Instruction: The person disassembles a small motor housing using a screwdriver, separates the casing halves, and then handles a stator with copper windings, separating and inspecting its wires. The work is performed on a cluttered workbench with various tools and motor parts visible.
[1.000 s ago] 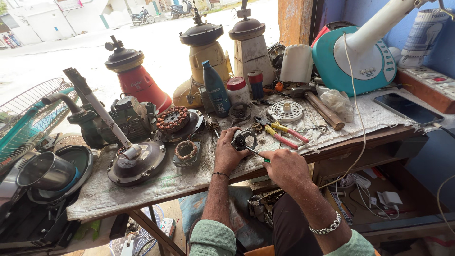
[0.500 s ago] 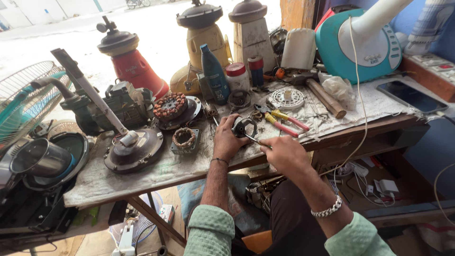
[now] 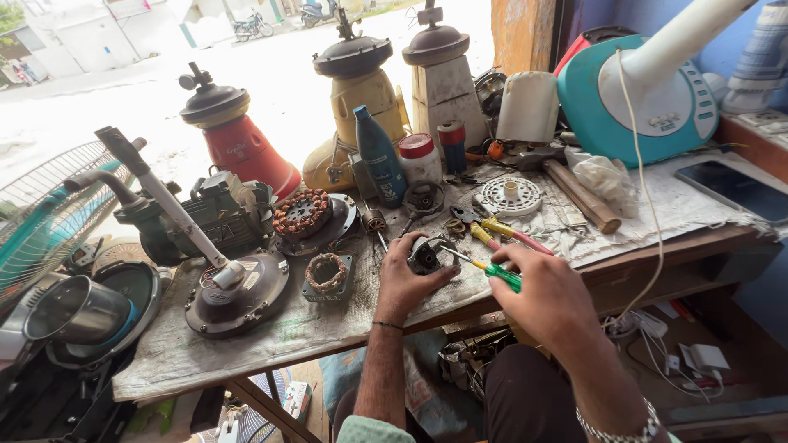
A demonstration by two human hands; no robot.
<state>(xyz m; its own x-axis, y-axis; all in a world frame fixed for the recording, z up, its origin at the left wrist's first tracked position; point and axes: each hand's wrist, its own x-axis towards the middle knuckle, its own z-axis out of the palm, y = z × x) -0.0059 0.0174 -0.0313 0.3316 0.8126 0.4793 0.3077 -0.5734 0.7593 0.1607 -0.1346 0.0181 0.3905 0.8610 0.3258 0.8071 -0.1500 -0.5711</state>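
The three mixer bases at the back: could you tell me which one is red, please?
The leftmost mixer base, behind the grey motor, is red; the middle one is yellow, the right one white.

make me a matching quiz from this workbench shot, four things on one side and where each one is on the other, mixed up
Things:
1. green-handled screwdriver
2. small round metal motor part
3. dark blue plastic bottle
4. white round plastic disc

Places:
A. standing upright behind the copper-wound stator
B. held in the left hand
C. lying flat on the cloth, beside the wooden handle
D. held in the right hand

Pairs: 1-D, 2-B, 3-A, 4-C
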